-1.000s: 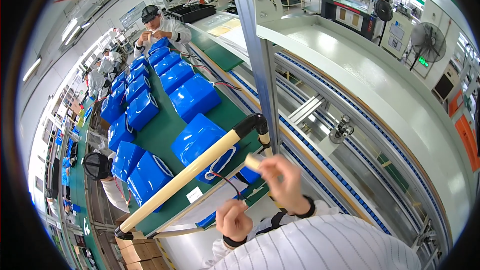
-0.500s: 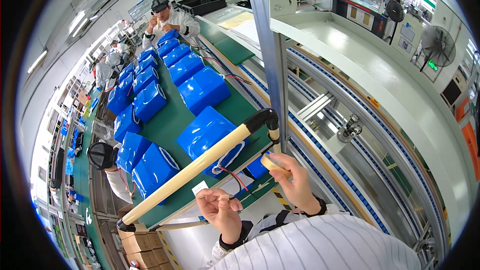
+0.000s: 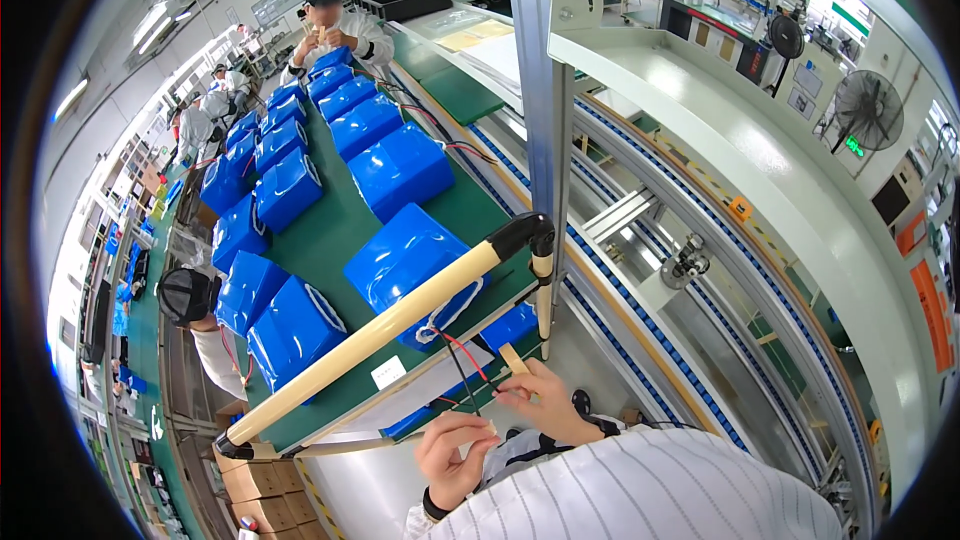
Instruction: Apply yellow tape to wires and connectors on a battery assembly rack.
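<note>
Two thin leads, a red wire [image 3: 467,353] and a black wire [image 3: 462,377], hang from the nearest blue-wrapped battery pack [image 3: 408,258] toward my hands. My left hand [image 3: 455,452] is closed in a pinch at the lower end of the black wire; a small pale bit shows at its fingertips. In my right hand [image 3: 548,405] is a roll of tan tape [image 3: 514,359], seen nearly edge-on. The fingertips of that hand are close to the red wire's end; whether they grip it I cannot tell.
A cream tube rail [image 3: 380,330] with black joints crosses in front of the packs. Rows of blue packs [image 3: 290,180] stand on the green bench [image 3: 330,240]. Co-workers sit at the far end and left side. A metal post [image 3: 540,90] and conveyor [image 3: 650,320] are at right.
My right hand has moved down and left with the tape roll, close to my left hand. My left hand has shifted slightly down and right. The whole view has tilted a little.
</note>
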### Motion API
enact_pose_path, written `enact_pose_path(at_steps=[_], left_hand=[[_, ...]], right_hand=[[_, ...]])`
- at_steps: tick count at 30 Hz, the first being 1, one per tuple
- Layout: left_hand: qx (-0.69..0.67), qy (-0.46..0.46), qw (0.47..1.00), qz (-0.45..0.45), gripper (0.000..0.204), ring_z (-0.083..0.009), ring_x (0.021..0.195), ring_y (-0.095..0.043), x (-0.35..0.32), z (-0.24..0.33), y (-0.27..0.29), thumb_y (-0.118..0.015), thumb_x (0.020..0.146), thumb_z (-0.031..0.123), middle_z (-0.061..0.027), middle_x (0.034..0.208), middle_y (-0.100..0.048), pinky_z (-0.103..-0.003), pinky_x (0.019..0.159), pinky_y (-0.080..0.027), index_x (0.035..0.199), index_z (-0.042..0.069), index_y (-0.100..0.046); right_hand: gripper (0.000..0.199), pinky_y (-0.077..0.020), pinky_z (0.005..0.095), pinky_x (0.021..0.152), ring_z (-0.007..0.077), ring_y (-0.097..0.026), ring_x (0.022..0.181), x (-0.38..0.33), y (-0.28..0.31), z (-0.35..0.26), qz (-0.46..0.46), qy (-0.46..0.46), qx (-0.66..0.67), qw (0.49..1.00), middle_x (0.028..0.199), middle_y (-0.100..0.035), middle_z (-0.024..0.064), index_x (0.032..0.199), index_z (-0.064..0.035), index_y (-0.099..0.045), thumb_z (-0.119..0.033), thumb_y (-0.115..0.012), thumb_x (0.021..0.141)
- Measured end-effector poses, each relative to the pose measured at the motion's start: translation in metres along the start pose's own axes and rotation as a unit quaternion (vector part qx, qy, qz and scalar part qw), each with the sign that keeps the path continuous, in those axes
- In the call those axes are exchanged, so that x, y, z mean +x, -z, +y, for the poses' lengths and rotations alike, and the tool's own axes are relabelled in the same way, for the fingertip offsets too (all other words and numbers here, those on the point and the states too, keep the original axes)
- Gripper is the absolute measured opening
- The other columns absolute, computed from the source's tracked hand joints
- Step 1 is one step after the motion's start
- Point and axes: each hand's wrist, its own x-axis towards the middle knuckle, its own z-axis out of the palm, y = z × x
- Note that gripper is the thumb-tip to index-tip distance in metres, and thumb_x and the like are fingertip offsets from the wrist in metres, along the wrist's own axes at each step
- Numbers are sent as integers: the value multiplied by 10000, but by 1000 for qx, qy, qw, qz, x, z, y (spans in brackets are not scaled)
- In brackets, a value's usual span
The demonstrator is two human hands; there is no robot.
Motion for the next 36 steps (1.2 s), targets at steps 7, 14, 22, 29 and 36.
enact_pose_path(at_steps=[7, 14, 22, 29, 36], left_hand=[[98, 61, 979, -166, 285, -246, 827, -643, 33, 11, 22, -805, 710, 11, -108, 975, -683, -315, 739, -506, 978, 37, -711], [245, -184, 939, -154, 312, -244, 989, -664, 89, -9, 3, -779, 714, 89, -43, 941, -702, -358, 886, -484, 1022, 77, -728], [259, -214, 937, -91, 256, -244, 921, -689, 113, -27, 13, -685, 678, 26, -72, 921, -712, -383, 871, -500, 932, 32, -720], [86, -131, 985, -76, 263, -310, 920, -689, 87, -17, 1, -712, 713, -71, -135, 937, -704, -415, 869, -541, 969, -13, -719], [78, -120, 988, -52, 248, -309, 920, -687, 79, -17, -10, -699, 718, -81, -124, 940, -703, -421, 890, -544, 951, -2, -729]], right_hand=[[119, -392, 284, 554, 179, -512, 640, 0, 24, -50, 115, 129, -66, 983, 753, -518, 68, 812, -40, -659, -52, -770, 773], [144, -389, 348, 554, 269, -520, 656, 0, 30, -87, 126, 221, -167, 952, 754, -521, 84, 776, -66, -647, -58, -783, 729], [176, -367, 341, 561, 239, -489, 618, -11, 45, -100, 132, 253, -168, 943, 725, -531, 51, 803, -74, -656, -95, -818, 740], [185, -391, 358, 585, 262, -511, 634, 34, 64, -64, 285, 235, -226, 901, 718, -534, 58, 859, -98, -727, -97, -844, 716], [166, -391, 385, 609, 260, -516, 681, 97, 39, -16, 303, 245, -327, 861, 748, -512, 59, 852, -81, -725, -137, -836, 742]])
